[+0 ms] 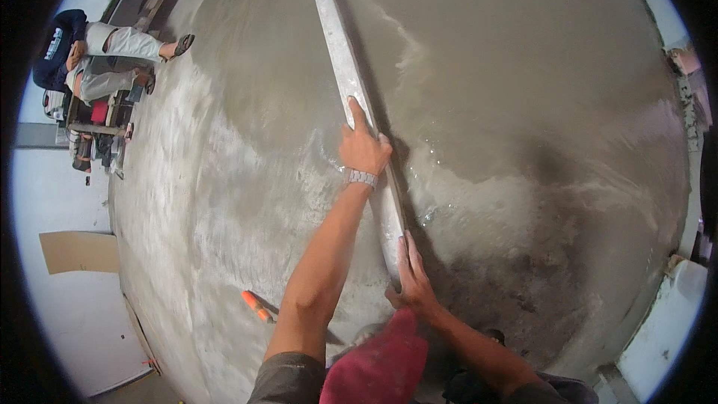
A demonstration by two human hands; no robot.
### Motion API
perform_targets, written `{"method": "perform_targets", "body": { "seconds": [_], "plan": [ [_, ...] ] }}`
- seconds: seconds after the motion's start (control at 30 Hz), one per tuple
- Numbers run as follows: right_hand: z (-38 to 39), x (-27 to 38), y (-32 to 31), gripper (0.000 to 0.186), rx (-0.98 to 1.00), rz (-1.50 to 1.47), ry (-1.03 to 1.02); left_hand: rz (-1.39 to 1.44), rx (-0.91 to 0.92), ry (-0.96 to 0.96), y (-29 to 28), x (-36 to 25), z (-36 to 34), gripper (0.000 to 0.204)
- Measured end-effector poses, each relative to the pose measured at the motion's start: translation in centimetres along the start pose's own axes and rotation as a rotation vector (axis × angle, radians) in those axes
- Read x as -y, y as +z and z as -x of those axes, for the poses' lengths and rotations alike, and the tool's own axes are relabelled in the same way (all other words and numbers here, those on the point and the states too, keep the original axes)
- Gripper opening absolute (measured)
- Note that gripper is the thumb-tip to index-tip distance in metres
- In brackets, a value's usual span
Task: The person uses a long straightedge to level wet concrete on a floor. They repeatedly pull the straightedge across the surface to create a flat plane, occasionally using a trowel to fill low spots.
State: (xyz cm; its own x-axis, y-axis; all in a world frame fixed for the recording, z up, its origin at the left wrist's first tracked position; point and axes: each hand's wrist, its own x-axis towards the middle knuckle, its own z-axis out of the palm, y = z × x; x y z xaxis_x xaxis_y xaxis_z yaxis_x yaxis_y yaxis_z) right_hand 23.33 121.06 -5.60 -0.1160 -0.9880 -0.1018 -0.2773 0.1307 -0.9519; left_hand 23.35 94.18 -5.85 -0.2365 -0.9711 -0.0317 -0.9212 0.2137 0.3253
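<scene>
A long pale metal straightedge (338,45) runs from the top of the head view down to my lap side, lying across a wet grey cement floor (262,105). My left hand (364,148), with a light-coloured watch at the wrist, is closed around its middle, the index finger stretched along the top. Nearer to me, my right hand (416,288) grips the near end from the right, fingers lying along its side. A darker band follows the bar's right side. At the lower edge, red cloth (381,363) shows between my forearms.
An orange-handled tool (256,305) lies on the floor left of my left forearm. At the far left a person (112,45) sits beside assorted items. A brown board (79,252) leans on the left wall. Rougher, darker cement (516,284) spreads right of my right hand.
</scene>
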Motion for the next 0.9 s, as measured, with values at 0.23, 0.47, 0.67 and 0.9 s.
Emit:
{"method": "perform_targets", "body": {
  "seconds": [0.23,0.47,0.67,0.9],
  "plan": [
    [-0.8,0.4,-0.7,0.100,-0.023,-0.009,0.024,0.019,0.012,-0.010,0.0,-1.0,-0.9,0.099],
    [0.9,-0.3,-1.1,0.095,-0.057,-0.050,-0.009,0.001,0.008,0.002,0.2,-2.0,0.4,0.099],
    [3.1,-1.0,-1.5,0.093,-0.073,-0.051,-0.006,0.005,0.024,0.017,0.9,-2.5,2.8,0.099],
    [2.0,0.8,-1.8,0.106,-0.001,0.032,0.131,0.006,0.031,-0.037,-0.3,-2.6,1.7,0.104]
  ]
}}
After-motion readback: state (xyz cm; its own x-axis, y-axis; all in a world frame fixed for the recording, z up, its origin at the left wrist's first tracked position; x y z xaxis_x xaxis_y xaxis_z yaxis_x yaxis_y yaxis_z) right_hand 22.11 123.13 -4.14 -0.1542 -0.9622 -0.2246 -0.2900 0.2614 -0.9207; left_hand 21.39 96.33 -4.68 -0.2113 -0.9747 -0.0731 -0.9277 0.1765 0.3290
